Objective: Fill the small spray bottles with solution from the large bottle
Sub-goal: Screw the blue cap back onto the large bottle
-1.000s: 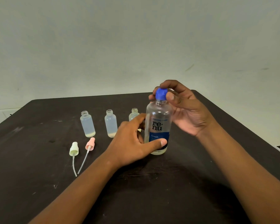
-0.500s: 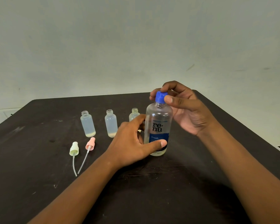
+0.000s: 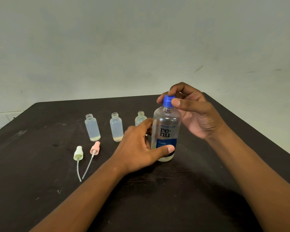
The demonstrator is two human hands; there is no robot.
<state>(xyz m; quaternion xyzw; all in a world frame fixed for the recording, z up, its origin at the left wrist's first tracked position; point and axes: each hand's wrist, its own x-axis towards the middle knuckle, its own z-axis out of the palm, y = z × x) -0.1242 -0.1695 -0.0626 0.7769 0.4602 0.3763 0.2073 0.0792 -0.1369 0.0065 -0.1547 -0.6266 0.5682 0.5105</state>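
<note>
Left hand point(image 3: 137, 148): wrapped around the upright large bottle point(image 3: 166, 131)
Right hand point(image 3: 196, 114): fingertips pinching its blue cap point(image 3: 168, 101)
Small bottles point(image 3: 92, 128): uncapped, toward table's point(image 3: 40, 181) far edge

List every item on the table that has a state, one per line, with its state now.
large bottle: upright, blue cap on
left hand: gripping the bottle's lower body
right hand: fingers around the cap
left small bottle: uncapped, nearly empty
middle small bottle: uncapped, nearly empty
right small bottle: uncapped, level hidden
green sprayer: off, lying flat
pink sprayer: off, lying flat
</note>
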